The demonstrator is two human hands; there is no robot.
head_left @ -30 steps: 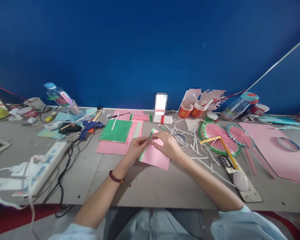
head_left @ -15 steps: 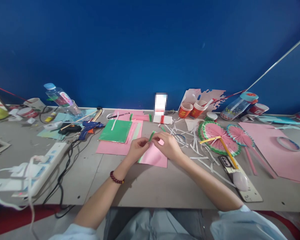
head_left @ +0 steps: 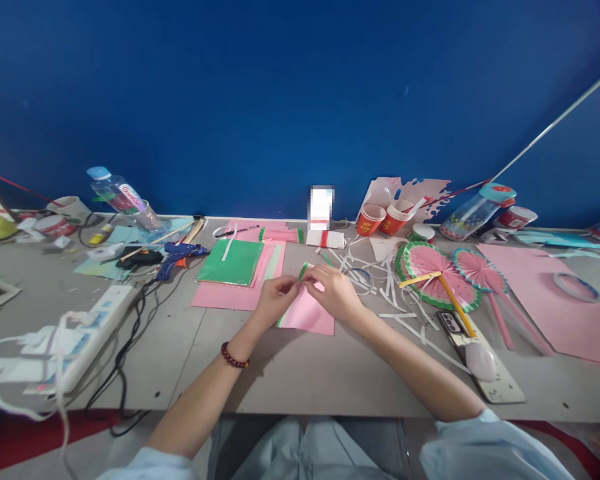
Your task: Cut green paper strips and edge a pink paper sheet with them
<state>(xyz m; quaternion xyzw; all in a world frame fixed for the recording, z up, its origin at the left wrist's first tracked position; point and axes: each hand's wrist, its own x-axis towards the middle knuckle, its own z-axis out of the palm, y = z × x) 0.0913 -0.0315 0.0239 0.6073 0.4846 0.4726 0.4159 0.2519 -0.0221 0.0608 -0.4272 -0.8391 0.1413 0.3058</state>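
Note:
In front of me a sheet of pink paper [head_left: 311, 313] lies on the table, with a green strip along its left edge. My left hand [head_left: 276, 297] pinches that edge from the left, thumb and index finger together. From the right, my right hand [head_left: 333, 289] has its fingers curled on the same green edge near the far end, its fingertips close to the left ones. My hands cover the edge's middle part. To the left, a packet of green paper [head_left: 231, 261] rests on pink sheets [head_left: 215, 298].
White paper strips [head_left: 391, 293] lie scattered right of my hands, beside watermelon-patterned paper fans [head_left: 433, 257]. A phone [head_left: 503, 373] is near the front edge. Left are a blue glue gun [head_left: 180, 259], a power strip [head_left: 100, 333] and black cables. Red paper cups [head_left: 370, 220] stand behind.
Both hands stay at the green edge of the pink paper. My right fingers have shifted very slightly down the edge; everything else looks the same.

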